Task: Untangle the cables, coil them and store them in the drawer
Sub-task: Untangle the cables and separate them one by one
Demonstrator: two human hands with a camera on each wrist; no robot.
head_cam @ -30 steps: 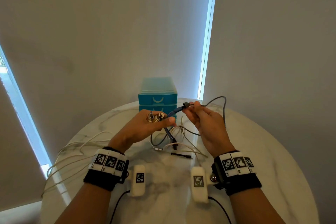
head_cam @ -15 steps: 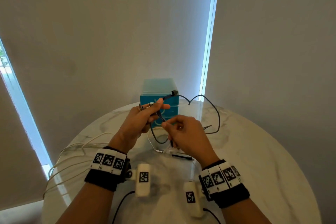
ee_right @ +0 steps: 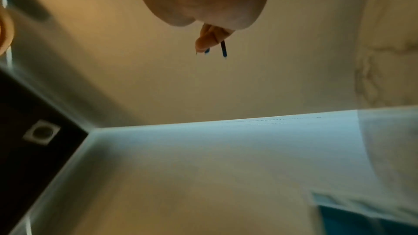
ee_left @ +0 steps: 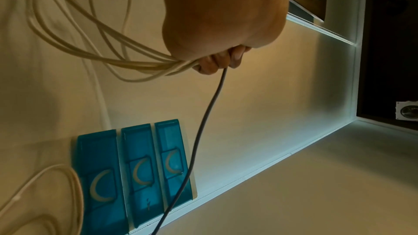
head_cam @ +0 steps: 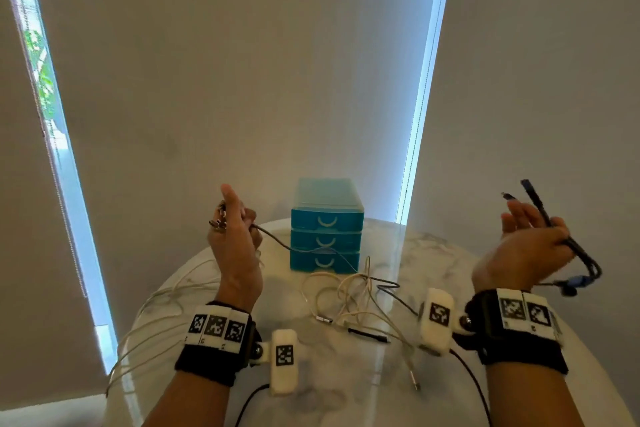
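Observation:
My left hand (head_cam: 235, 229) is raised left of the drawer unit and grips a bundle of white cables (ee_left: 126, 60) plus one grey cable (ee_left: 203, 124), with metal plugs (head_cam: 219, 218) sticking out by the thumb. The grey cable (head_cam: 287, 246) runs down to a tangle of white cables (head_cam: 349, 291) on the marble table (head_cam: 346, 399). My right hand (head_cam: 530, 243) is lifted far right and holds a dark cable (head_cam: 554, 229) folded in the palm, its ends pointing up. The teal three-drawer unit (head_cam: 327, 229) stands at the table's far edge, all drawers closed.
White cables (head_cam: 156, 308) trail over the table's left edge. A small black connector (head_cam: 367, 334) and loose plugs lie near the tangle. Walls with bright window strips stand behind the table.
Both hands were close together at the centre working one dark cable; now they have pulled wide apart, the right carrying the dark cable away to the right and the left rising to the left.

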